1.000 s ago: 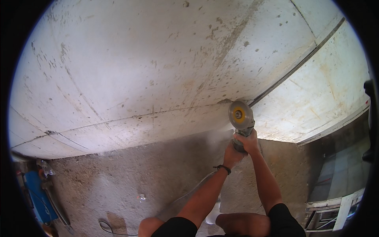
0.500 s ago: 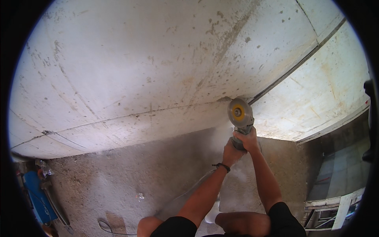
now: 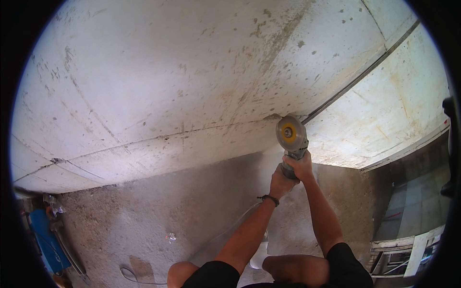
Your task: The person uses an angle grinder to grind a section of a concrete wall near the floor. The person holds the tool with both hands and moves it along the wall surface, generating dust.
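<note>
In the head view, the angle grinder [image 3: 297,153] lay beyond your left hand [image 3: 282,184] and your right hand [image 3: 302,166], in front of the lower end of a dark strip [image 3: 361,83] between the left wall [image 3: 144,91] and the right wall [image 3: 384,115]. Its body's long axis ran away from you, leaning slightly rightward toward the disc [image 3: 292,137] at the far end. Your right hand was the nearer to the disc; your left hand sat behind it, at the rear of the body. Both hands were closed—fingers wrapped around the casing, with no visible gap. The disc's upper right edge overlapped the strip in view; whether the two touched could not be determined. Pale dust [image 3: 271,162] hung beside the disc, over the floor [image 3: 129,211]. Count of items: one angle grinder, one disc, two hands gripping it, one dark strip, two walls, one wristband [image 3: 270,199] on your left wrist—and one blue case-like object [image 3: 49,237] at far left.
</note>
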`<state>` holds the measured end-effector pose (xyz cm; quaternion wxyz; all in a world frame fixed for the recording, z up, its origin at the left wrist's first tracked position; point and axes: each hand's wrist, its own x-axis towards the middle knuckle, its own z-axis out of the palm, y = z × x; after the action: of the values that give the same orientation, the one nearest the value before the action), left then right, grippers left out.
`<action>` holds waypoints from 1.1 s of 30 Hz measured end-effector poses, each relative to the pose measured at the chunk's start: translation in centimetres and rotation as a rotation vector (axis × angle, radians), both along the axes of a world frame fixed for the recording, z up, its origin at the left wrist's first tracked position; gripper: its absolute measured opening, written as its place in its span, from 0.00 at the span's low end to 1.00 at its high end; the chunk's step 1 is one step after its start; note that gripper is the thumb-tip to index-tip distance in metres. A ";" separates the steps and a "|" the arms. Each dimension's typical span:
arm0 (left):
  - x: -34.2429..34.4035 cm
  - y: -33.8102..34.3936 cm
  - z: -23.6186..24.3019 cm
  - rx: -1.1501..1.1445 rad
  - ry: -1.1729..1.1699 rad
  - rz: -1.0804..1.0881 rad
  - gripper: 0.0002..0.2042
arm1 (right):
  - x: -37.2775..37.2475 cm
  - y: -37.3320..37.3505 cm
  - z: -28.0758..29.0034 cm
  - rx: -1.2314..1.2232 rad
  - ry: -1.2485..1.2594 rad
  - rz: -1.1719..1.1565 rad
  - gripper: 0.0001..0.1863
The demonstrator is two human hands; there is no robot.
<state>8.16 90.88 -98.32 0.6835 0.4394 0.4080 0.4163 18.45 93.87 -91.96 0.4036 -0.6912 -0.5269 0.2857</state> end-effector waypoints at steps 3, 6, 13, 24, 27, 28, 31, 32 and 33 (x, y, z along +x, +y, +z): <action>-0.2 -0.3 -0.2 0.013 -0.036 0.011 0.37 | -0.9 -0.4 0.7 0.007 -0.032 0.001 0.29; -0.3 -0.5 0.3 0.065 -0.068 0.058 0.40 | -0.1 -0.1 0.0 -0.001 -0.075 -0.022 0.29; 0.2 -0.6 0.1 0.050 0.070 0.108 0.34 | -0.5 -0.1 0.1 0.004 -0.016 -0.008 0.29; 0.4 -0.3 0.2 -0.019 0.104 0.072 0.31 | -0.4 0.2 -0.1 0.000 -0.017 -0.008 0.26; 0.4 -0.3 -0.2 0.016 0.096 0.088 0.31 | -0.8 0.1 0.3 -0.002 -0.027 0.001 0.26; 0.5 -0.3 -0.4 0.020 0.095 0.091 0.31 | -0.8 0.1 0.2 0.001 -0.022 0.006 0.26; 0.8 -0.1 -1.1 -0.001 0.067 0.078 0.30 | -0.9 0.2 0.1 0.023 -0.005 0.010 0.25; 0.9 -0.3 -1.3 -0.018 0.056 0.068 0.30 | -1.0 0.0 -0.1 0.030 0.002 0.004 0.23; 1.1 -0.5 -1.4 -0.014 0.061 0.077 0.30 | -1.0 -0.2 -0.2 0.038 0.010 -0.002 0.21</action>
<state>9.21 90.38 -99.73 0.6573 0.4310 0.4480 0.4260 17.46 93.62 -92.19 0.4194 -0.6826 -0.5296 0.2786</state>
